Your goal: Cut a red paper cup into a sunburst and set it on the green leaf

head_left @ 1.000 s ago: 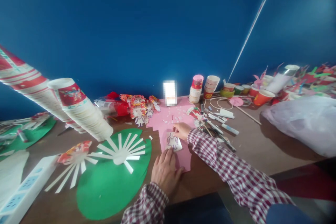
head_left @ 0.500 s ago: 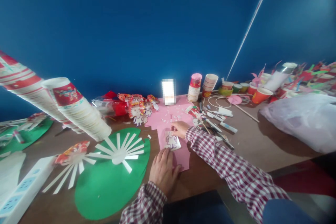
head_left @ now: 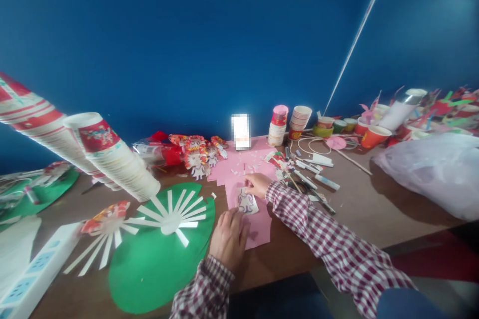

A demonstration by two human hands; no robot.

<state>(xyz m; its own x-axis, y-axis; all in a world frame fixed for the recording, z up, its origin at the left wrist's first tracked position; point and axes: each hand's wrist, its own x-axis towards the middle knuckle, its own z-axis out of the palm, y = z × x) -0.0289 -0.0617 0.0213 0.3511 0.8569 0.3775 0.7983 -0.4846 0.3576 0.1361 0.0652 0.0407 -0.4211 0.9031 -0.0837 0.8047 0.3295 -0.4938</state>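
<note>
A small white paper (head_left: 247,204) with a purple-outlined figure drawn on it lies on a pink sheet (head_left: 258,232). At its top edge, my right hand (head_left: 257,185) is closed in a pinch; what sits between the fingertips is too small to make out. My left hand (head_left: 229,237) lies palm down at the paper's lower left corner, fingers stretched out with the tips touching or close to the paper. A small reddish stick shows just beyond my right hand.
To my left are a green paper leaf (head_left: 149,274) bearing a white strip fan (head_left: 172,222), leaning stacks of paper cups (head_left: 112,154) and a power strip (head_left: 33,269). Cut-out figures (head_left: 197,162) lie behind. Pens (head_left: 326,182), cups (head_left: 375,135) and a plastic bag (head_left: 430,172) are right.
My left hand has shifted slightly left, its thumb drawing in towards the fingers. My right hand stays pinched at the paper's top edge, and the view has moved a little.
</note>
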